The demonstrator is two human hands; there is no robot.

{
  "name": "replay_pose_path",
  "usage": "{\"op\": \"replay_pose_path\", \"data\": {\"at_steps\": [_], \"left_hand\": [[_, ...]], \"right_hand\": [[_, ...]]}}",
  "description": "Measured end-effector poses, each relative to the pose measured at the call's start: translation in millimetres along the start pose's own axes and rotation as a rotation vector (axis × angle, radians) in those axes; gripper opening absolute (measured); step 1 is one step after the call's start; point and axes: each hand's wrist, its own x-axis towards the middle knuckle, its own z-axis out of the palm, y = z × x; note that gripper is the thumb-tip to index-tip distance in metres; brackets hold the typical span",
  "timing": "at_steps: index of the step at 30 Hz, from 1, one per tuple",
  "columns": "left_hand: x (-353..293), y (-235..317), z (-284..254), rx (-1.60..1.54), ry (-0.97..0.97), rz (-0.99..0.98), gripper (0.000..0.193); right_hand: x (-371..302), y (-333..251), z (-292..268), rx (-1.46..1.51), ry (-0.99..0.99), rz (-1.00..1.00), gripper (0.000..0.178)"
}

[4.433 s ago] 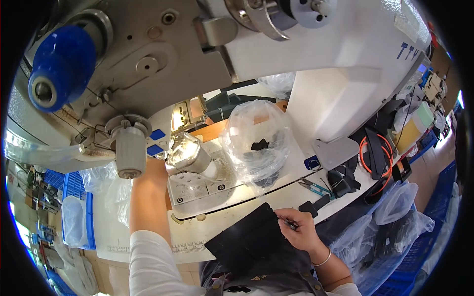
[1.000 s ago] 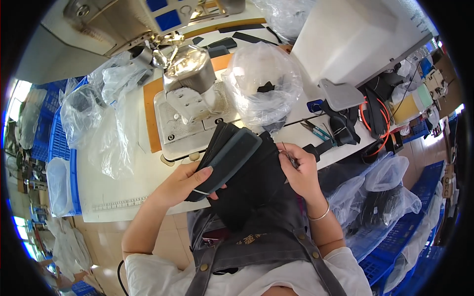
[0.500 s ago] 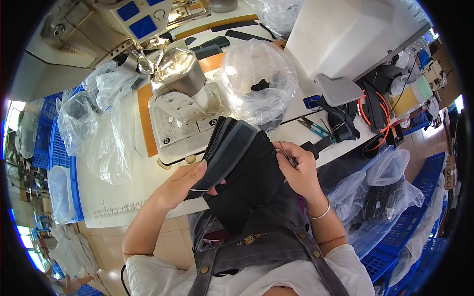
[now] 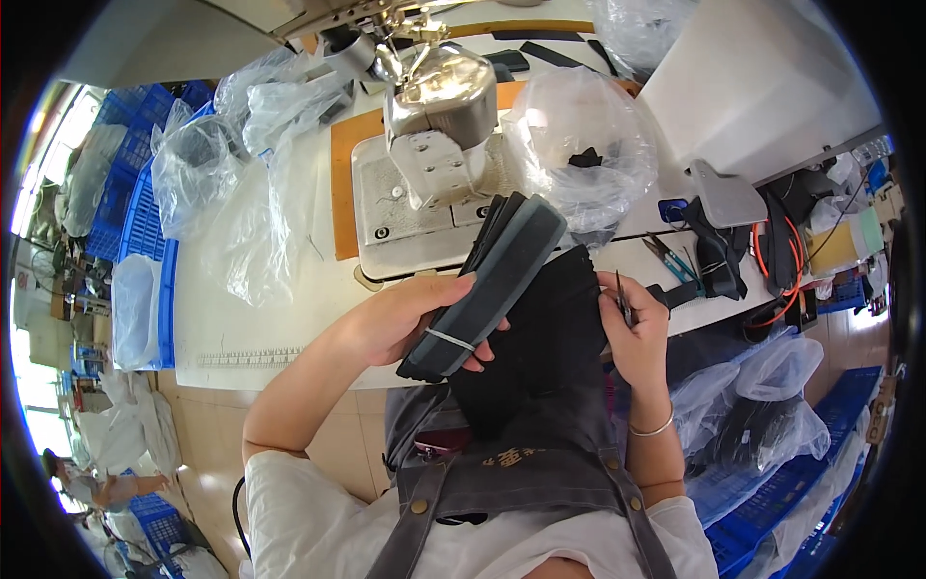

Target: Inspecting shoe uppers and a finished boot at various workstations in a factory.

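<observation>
My left hand (image 4: 410,314) is closed around a bundle of dark grey and black fabric strips (image 4: 497,289), its thumb on top and fingertips showing beneath. A white band (image 4: 449,339) circles the bundle near its lower end. From under it a wide black fabric piece (image 4: 550,333) spreads over my lap. My right hand (image 4: 637,338) is closed at that piece's right edge, with small pointed metal snips (image 4: 624,299) held in it, tips up. Whether its fingers also pinch the fabric is hard to see.
A sewing machine (image 4: 439,96) stands on the white table (image 4: 231,333) beyond my hands. Beside it sits a clear plastic bag (image 4: 579,135) with a black scrap. Turquoise-handled snips (image 4: 672,261) and black straps (image 4: 719,256) lie at right. Blue crates (image 4: 772,482) flank the table.
The view has shifted, so the table and machine appear further right. My left hand has tilted the bundle further over, and its white band now shows fully. Both hands keep their hold.
</observation>
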Motion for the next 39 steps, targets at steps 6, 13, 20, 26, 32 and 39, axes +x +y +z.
{"op": "replay_pose_path", "data": {"at_steps": [6,13,20,26,32,39], "left_hand": [[-1,5,0,0.046,-0.018,-0.01,0.05],[0,4,8,0.527,0.104,0.178,0.052],[16,3,0,0.994,0.197,0.249,0.078],[33,9,-10,0.895,0.098,0.104,0.079],[38,7,-7,1.136,0.1,0.147,0.08],[25,-5,7,1.43,0.259,0.276,0.072]], "right_hand": [[0,-2,1,0.006,-0.019,0.013,0.022],[0,-3,0,-0.006,-0.024,0.044,0.023],[5,-10,0,0.003,-0.034,0.084,0.031],[7,-8,-1,0.017,-0.071,0.12,0.024],[5,-6,-3,0.016,-0.073,0.117,0.022],[0,-13,17,-0.162,0.163,0.018,0.034]]}}
